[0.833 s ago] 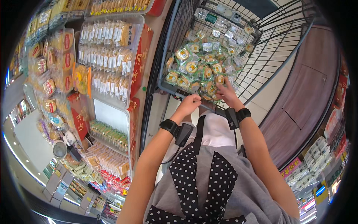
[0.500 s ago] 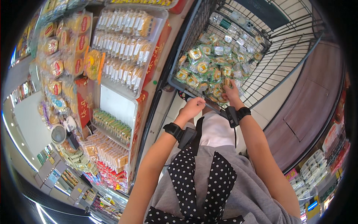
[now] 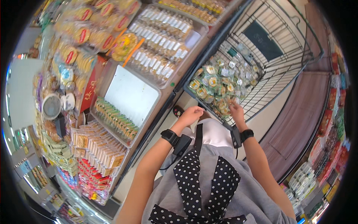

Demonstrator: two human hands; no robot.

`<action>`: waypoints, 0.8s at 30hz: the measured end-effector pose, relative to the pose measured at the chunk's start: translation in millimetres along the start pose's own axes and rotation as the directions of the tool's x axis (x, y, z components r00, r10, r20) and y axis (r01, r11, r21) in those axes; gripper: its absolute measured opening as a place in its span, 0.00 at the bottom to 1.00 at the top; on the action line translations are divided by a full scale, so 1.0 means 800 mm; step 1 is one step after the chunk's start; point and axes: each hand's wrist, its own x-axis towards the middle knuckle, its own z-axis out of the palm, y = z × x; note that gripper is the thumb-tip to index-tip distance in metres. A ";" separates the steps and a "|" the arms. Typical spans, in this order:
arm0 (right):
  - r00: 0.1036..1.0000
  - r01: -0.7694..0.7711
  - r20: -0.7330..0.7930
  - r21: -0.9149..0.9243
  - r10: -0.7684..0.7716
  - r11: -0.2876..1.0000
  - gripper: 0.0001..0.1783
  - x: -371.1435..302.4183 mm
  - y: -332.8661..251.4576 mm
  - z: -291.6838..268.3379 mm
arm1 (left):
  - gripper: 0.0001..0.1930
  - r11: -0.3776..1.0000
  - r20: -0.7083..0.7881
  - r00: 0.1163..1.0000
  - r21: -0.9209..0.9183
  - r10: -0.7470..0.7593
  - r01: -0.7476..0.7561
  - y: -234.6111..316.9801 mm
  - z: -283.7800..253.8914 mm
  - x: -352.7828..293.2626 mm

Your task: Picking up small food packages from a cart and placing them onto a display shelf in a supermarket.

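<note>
My right hand (image 3: 236,111) is over the near end of a wire shopping cart (image 3: 278,98), its fingers curled and pressed against a small wrapped pastry (image 3: 223,106). More wrapped pastries (image 3: 212,81), round and golden in clear and green packets, lie heaped in the cart. My left hand (image 3: 191,115) hovers just outside the cart's near left corner, its fingers curled together with nothing visible in them. Each wrist wears a black band with a dark box attached.
On the left, a display stand holds a white tray (image 3: 130,89) with a row of green-wrapped packets (image 3: 116,116) along its near side. Trays of packaged biscuits (image 3: 160,41) stand beyond it. A brown wooden panel (image 3: 294,115) runs along the right of the cart.
The view has turned, so the stand and cart appear tilted further right. My right hand has drawn back slightly toward the cart's near edge. My left hand stays curled beside the cart.
</note>
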 end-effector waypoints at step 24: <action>0.482 0.274 0.815 0.208 -0.322 0.939 0.18 -0.118 -0.324 0.214 | 0.13 0.817 -0.439 0.864 -0.385 0.247 -0.429 0.004 -0.165 -0.212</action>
